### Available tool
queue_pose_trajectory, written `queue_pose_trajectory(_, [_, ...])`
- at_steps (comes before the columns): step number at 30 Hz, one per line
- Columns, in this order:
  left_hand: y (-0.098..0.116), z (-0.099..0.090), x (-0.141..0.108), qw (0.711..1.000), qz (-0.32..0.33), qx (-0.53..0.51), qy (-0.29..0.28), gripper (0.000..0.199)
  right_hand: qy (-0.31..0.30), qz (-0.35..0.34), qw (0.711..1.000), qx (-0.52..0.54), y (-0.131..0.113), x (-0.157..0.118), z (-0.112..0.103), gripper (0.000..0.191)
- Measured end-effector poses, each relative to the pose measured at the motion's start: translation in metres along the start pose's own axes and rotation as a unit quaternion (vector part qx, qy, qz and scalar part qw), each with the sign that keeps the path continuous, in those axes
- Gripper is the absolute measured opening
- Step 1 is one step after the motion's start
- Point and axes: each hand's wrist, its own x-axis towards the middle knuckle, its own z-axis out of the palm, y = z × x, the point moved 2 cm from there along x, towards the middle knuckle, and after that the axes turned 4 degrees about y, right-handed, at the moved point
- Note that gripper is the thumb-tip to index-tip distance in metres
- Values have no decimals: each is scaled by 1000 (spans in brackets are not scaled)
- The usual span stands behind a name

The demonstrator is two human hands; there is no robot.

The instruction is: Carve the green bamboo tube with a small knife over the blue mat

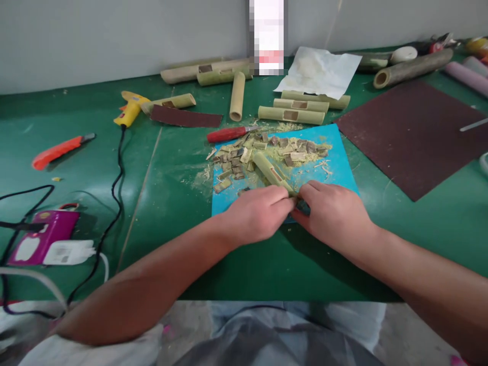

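Note:
A pale green bamboo tube [269, 169] with a rectangular opening lies tilted over a blue mat [224, 207], its near end reaching in between my two hands. My left hand [263, 211] is closed on that near end from the left. On the other side, my right hand [331, 208] has its fingers and thumb closed beside the same end; what they grip is hidden. Bamboo chips [232, 165] and sawdust cover the far part of the mat. A red-handled tool [226, 134] with a metal tip lies at the mat's far left corner.
More cut bamboo tubes [292, 115] lie behind the mat, near a white sheet [314, 71]. Brown sandpaper [415, 137] lies right. Left are an orange utility knife [63, 150], a yellow glue gun [130, 108] with a black cord, and a purple power strip [63, 226].

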Motion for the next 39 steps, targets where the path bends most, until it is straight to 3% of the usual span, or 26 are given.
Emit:
queue_pose_trajectory(4, [-3,-2,0,998,-23,30,45,36,9,5,1000,-2,1,0,0,20])
queue_pose_trajectory(8, [1,0,-3,1000,21,0,8,38,-4,2,1000,-2,1,0,0,18])
queue_pose_trajectory(12, [-1,0,-4,999,-2,31,36,37,-3,10,1000,-8,1,0,-2,20])
queue_pose_trajectory(15, [0,1,-4,999,32,29,17,37,-7,1,1000,-6,1,0,-2,19])
queue_pose_trajectory(19, [-3,-1,-2,999,6,25,41,37,2,-1,1000,-7,0,0,-3,19])
queue_pose_trajectory(22, [-4,-1,-1,1000,21,-1,16,37,-4,-3,1000,-5,0,-1,-2,18])
queue_pose_trajectory(26, [-5,0,0,999,-12,-4,46,35,7,5,1000,-4,0,0,-2,20])
queue_pose_trajectory(31, [4,3,-2,999,17,-51,7,34,-2,7,1000,6,1,0,-1,17])
queue_pose_trajectory(33, [2,-2,-1,995,-10,-95,41,29,1,9,1000,7,2,0,0,20])
queue_pose_trajectory(36, [-13,-15,2,972,-128,-170,103,22,3,4,1000,6,2,0,0,23])
queue_pose_trajectory(39, [-35,-33,14,952,-194,-216,95,26,-3,0,1000,6,0,0,-1,22])
